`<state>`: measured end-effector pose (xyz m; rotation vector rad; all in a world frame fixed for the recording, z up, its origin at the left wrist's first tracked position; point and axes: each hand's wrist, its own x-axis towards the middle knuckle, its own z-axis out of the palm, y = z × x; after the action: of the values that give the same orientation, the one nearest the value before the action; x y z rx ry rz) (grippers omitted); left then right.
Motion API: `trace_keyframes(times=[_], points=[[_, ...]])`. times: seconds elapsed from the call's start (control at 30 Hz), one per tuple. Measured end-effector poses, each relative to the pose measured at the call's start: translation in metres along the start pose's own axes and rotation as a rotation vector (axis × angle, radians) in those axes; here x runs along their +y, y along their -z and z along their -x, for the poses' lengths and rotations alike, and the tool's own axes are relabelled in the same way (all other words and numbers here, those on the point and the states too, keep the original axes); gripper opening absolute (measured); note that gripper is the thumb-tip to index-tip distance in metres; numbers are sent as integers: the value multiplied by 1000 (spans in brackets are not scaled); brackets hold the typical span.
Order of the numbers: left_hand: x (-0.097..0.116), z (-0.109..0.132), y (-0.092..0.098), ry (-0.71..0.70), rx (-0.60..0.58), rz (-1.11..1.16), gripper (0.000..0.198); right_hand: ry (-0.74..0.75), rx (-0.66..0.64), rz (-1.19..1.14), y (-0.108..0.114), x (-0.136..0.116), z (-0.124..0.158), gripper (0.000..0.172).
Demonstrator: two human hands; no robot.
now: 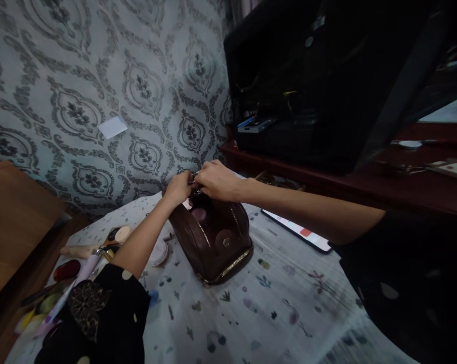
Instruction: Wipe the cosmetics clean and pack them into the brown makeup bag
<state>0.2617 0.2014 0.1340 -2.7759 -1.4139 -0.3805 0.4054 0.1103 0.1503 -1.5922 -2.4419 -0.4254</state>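
Observation:
A dark brown leather bag (213, 237) with gold zips stands on a white cloth printed with small flowers (274, 313). Both hands meet at the bag's far top end. My left hand (179, 188) has its fingers curled around the top of the bag. My right hand (218, 179) pinches a small metal piece there, probably a zip pull or clasp, too small to name for certain. Both arms wear dark sleeves with pale dots.
A phone (297, 230) with a lit screen lies right of the bag. Left of it lie a round compact (158, 253), a makeup sponge (122, 234), brushes and tubes (67, 283). A dark red shelf (327, 182) carries black cases. Patterned wallpaper stands behind.

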Motion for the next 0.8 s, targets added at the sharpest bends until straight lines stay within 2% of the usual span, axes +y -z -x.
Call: trace_keyframes(times=[0.13,0.23,0.4,0.57,0.7,0.8], points=[[0,-2,-3,2,36,-7,23,68,-81,132,-4,-5,-7,25],[-1,-2,-3,-15,44,-8,22,66,-158,191,-4,-8,-10,28],[-3,0,-1,-16,31,-23,20,54,-242,207,-4,-9,-10,31],[0,5,0,-13,6,-70,28,48,-308,236,-3,-12,-12,36],[6,8,-1,-1,-18,-118,27,57,-319,247,-4,-13,-14,37],[9,8,-3,-2,-23,-137,25,59,-301,253,-15,-11,-15,34]])
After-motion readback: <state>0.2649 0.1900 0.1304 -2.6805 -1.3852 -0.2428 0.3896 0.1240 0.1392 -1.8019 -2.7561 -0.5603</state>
